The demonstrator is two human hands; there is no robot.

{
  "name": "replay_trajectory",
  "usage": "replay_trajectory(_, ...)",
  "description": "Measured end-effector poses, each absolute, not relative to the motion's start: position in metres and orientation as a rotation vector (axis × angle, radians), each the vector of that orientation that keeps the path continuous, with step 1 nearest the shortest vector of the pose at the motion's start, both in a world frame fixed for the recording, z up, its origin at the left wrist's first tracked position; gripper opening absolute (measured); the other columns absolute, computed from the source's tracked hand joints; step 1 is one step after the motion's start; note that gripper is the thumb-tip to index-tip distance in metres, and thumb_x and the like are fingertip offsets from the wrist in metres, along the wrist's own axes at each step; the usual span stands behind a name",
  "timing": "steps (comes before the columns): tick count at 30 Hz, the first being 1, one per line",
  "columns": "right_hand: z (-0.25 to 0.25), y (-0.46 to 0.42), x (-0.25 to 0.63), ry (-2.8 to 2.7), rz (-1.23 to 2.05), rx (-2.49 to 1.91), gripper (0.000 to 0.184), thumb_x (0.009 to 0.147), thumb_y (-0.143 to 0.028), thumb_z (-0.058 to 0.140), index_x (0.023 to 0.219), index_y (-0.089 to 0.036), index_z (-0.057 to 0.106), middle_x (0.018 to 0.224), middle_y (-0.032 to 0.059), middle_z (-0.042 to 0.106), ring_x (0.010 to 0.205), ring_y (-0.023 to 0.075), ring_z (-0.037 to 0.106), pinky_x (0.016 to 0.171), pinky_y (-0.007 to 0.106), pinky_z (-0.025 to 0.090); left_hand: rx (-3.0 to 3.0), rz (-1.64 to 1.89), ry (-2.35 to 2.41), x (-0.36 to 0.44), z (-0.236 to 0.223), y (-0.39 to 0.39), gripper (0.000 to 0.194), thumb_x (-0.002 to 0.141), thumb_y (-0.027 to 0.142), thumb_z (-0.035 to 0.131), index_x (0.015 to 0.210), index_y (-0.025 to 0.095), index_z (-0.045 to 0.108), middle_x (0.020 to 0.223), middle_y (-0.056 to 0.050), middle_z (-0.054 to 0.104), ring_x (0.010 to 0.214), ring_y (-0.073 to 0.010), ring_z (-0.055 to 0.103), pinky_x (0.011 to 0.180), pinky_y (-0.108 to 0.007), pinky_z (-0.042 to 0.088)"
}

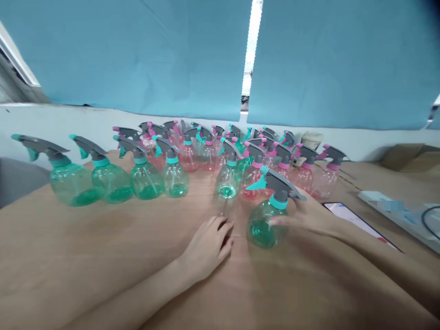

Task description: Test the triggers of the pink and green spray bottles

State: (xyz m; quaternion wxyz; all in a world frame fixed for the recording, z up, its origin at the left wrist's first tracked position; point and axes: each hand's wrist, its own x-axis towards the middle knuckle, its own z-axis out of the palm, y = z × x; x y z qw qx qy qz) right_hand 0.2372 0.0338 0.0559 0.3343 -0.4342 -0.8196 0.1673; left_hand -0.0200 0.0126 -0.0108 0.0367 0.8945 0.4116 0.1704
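Note:
My right hand (295,219) is wrapped round a green spray bottle (263,231) from its right side, with the thumb across the front; the other fingers are hidden behind it. The bottle leans slightly and has a turquoise collar and a grey trigger head, with green liquid low inside. My left hand (209,245) lies on the wooden table (137,256), holding nothing, its fingers loosely bent and apart. Just beyond it stands another green spray bottle (227,178). Several more, such as this green bottle (147,178), form a row on the left.
Pink spray bottles (325,181) and green ones crowd the table's back. To the right lie a phone (357,224) and a white box (388,208). Behind the bottles are a white tub (312,140) and a cardboard piece (405,156), below a blue curtain (154,59).

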Motion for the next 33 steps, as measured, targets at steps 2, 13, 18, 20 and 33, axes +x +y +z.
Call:
replay_trajectory(2, 0.054, 0.026, 0.244, -2.175, 0.371, -1.233, 0.063, 0.063, -0.043, 0.073, 0.118, -0.026, 0.048, 0.1, 0.0054, 0.061, 0.086, 0.0252, 0.059, 0.072, 0.041, 0.051, 2.734, 0.545, 1.25, -0.032, -0.011, 0.01, 0.028, 0.089, 0.022, 0.047, 0.116, 0.015, 0.054, 0.116, -0.011, 0.055, 0.111, -0.0254, 0.049, 0.093, -0.041, 0.042)
replay_trajectory(13, 0.059, 0.043, 0.172, -2.171, 0.333, -1.233, 0.036, 0.067, -0.052, 0.067, 0.084, -0.022, 0.058, 0.079, 0.0029, 0.063, 0.072, 0.021, 0.06, 0.065, 0.035, 0.048, 2.579, 0.662, 1.229, -0.102, -0.001, -0.004, 0.021, 0.092, 0.02, 0.041, 0.107, 0.023, 0.055, 0.106, -0.004, 0.059, 0.097, -0.0196, 0.057, 0.084, -0.033, 0.047)
replay_trajectory(18, 0.048, 0.085, 0.118, -2.114, 0.313, -1.103, 0.05, 0.071, -0.052, 0.064, 0.105, -0.018, 0.053, 0.095, 0.0089, 0.064, 0.083, 0.0235, 0.061, 0.071, 0.039, 0.049, 2.445, 0.763, 1.321, -0.116, 0.003, -0.01, 0.02, 0.091, 0.02, 0.04, 0.103, 0.023, 0.055, 0.097, -0.002, 0.06, 0.089, -0.0184, 0.059, 0.078, -0.031, 0.049)
replay_trajectory(20, 0.045, 0.099, 0.103, -2.085, 0.27, -1.109, 0.052, 0.071, -0.049, 0.065, 0.109, -0.016, 0.051, 0.1, 0.0119, 0.064, 0.089, 0.026, 0.061, 0.075, 0.041, 0.049, 2.401, 0.819, 1.344, -0.117, 0.004, -0.01, 0.02, 0.09, 0.02, 0.04, 0.103, 0.024, 0.055, 0.096, -0.001, 0.061, 0.088, -0.0177, 0.06, 0.077, -0.03, 0.049)
replay_trajectory(33, 0.052, 0.136, 0.078, -2.075, 0.213, -1.204, 0.051, 0.075, -0.043, 0.06, 0.113, -0.011, 0.049, 0.1, 0.0154, 0.065, 0.092, 0.0316, 0.062, 0.071, 0.04, 0.047, 2.285, 0.918, 1.316, -0.114, 0.005, -0.013, 0.02, 0.09, 0.017, 0.043, 0.105, 0.026, 0.053, 0.094, 0.001, 0.062, 0.082, -0.0153, 0.062, 0.075, -0.028, 0.049)
